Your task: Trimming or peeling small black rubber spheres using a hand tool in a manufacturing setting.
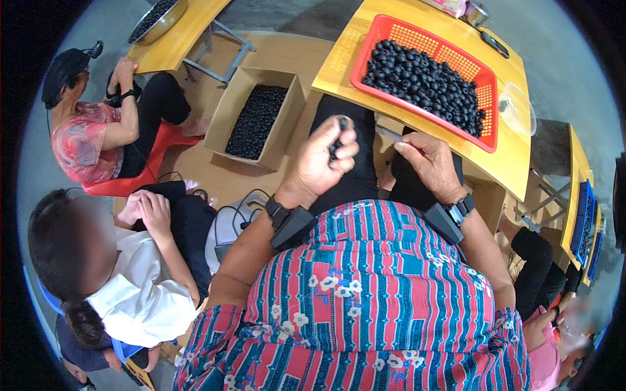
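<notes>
My left hand (316, 163) is raised above my lap with its fingers curled around small black beads. One bead (343, 122) shows at the thumb and forefinger, and part of another dark one is visible lower among the fingers. Across my lap, my right hand (432, 164) pinches a thin greyish strip (389, 134) that points toward the left hand; its exact kind is too small to tell. Just beyond the hands, a red plastic basket (360, 73) stands on the yellow table (336, 68). Many round black beads (424, 78), some with visible holes, fill much of it.
Left of my knees, a cardboard box (285, 133) of dark beads stands on the floor. A clear plastic container (518, 111) and a phone (495, 44) lie by the basket. Two people sit at my left, others at lower right. A metal bowl (171, 21) tops another table.
</notes>
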`<move>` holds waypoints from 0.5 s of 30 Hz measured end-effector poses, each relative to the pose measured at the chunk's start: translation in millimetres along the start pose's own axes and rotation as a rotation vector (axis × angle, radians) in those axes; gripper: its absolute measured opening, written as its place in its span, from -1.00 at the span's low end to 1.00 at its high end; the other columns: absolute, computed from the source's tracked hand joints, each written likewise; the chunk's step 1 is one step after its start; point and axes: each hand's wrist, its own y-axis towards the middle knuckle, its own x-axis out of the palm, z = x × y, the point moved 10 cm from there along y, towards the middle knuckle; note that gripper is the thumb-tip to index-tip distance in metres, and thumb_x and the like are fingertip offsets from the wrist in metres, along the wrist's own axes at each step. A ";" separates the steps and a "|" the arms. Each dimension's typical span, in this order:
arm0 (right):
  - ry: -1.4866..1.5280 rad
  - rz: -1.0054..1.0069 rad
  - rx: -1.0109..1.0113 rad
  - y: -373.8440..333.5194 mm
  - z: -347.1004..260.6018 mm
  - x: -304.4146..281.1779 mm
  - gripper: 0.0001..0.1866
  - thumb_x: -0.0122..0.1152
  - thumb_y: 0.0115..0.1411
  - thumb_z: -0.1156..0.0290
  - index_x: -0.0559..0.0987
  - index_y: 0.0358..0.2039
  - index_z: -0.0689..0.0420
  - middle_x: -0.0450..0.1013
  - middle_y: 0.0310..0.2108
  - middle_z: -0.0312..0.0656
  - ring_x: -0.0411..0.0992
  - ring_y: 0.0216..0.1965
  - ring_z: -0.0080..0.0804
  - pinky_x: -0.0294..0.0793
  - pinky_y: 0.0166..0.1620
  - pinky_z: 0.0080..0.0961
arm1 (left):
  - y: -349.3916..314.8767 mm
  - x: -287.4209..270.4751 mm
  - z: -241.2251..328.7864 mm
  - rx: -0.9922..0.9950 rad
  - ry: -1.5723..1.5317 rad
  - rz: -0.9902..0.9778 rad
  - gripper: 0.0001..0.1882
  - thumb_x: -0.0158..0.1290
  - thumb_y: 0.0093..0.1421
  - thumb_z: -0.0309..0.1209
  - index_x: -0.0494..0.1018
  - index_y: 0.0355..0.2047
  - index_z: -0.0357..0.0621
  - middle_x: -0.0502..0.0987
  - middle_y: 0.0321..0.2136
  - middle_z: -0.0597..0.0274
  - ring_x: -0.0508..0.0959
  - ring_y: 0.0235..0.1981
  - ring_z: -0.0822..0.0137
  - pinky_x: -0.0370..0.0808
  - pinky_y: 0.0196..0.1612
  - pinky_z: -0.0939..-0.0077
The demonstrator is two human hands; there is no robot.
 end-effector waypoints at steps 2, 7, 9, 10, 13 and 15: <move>-0.004 0.005 0.009 0.2 1.7 -3.3 -0.77 0.17 0.16 0.35 0.55 -0.39 0.31 0.40 -0.57 -0.14 0.36 -0.51 -0.43 0.35 -0.39 -0.47 | -4.5 -20.7 36.3 0.070 -0.109 0.079 -0.81 -0.09 0.32 -0.27 0.34 -0.20 -0.10 0.26 -0.46 0.39 0.23 -0.52 0.53 0.14 -0.62 0.78; -0.034 -0.071 0.050 -1.0 7.1 -2.1 -0.75 0.20 0.18 0.33 0.56 -0.36 0.31 0.44 -0.52 -0.23 0.39 -0.42 -0.51 0.37 -0.33 -0.58 | -12.8 -132.8 143.9 0.197 -0.207 0.323 -0.70 -0.10 0.32 -0.29 0.32 -0.10 -0.30 0.41 -0.25 0.05 0.43 -0.34 0.31 0.48 -0.45 0.62; 0.015 -0.060 0.038 0.4 2.0 2.0 -0.75 0.19 0.18 0.33 0.54 -0.40 0.31 0.41 -0.55 -0.21 0.35 -0.46 -0.51 0.35 -0.36 -0.54 | -29.8 -165.8 176.6 0.346 -0.302 0.694 -0.66 -0.13 0.33 -0.27 0.33 -0.17 -0.39 0.48 -0.30 -0.10 0.52 -0.26 0.07 0.61 -0.17 0.28; 0.063 -0.044 0.027 0.6 -2.3 2.0 -0.75 0.18 0.17 0.33 0.52 -0.44 0.31 0.39 -0.58 -0.18 0.32 -0.50 -0.51 0.34 -0.39 -0.50 | -36.5 -180.8 199.4 0.448 -0.162 0.733 -0.62 -0.15 0.33 -0.27 0.31 -0.12 -0.44 0.44 -0.19 -0.18 0.51 -0.20 -0.09 0.52 0.01 0.01; 0.042 -0.032 0.015 -2.1 -3.3 -2.0 -0.78 0.19 0.17 0.36 0.54 -0.42 0.30 0.40 -0.55 -0.19 0.33 -0.49 -0.54 0.36 -0.38 -0.51 | -47.9 -190.2 228.0 0.655 0.208 0.642 -0.51 -0.17 0.33 -0.24 0.17 0.08 -0.44 0.31 0.02 -0.21 0.37 0.03 -0.06 0.44 0.08 0.03; 0.085 -0.062 -0.059 3.3 -19.2 8.7 -0.80 0.21 0.14 0.36 0.55 -0.39 0.27 0.44 -0.52 -0.14 0.40 -0.46 -0.43 0.40 -0.33 -0.48 | -87.9 -239.1 248.0 0.502 1.049 0.771 -0.38 -0.12 0.30 -0.20 0.03 0.19 -0.42 0.22 0.11 -0.13 0.25 0.16 -0.01 0.37 0.15 0.12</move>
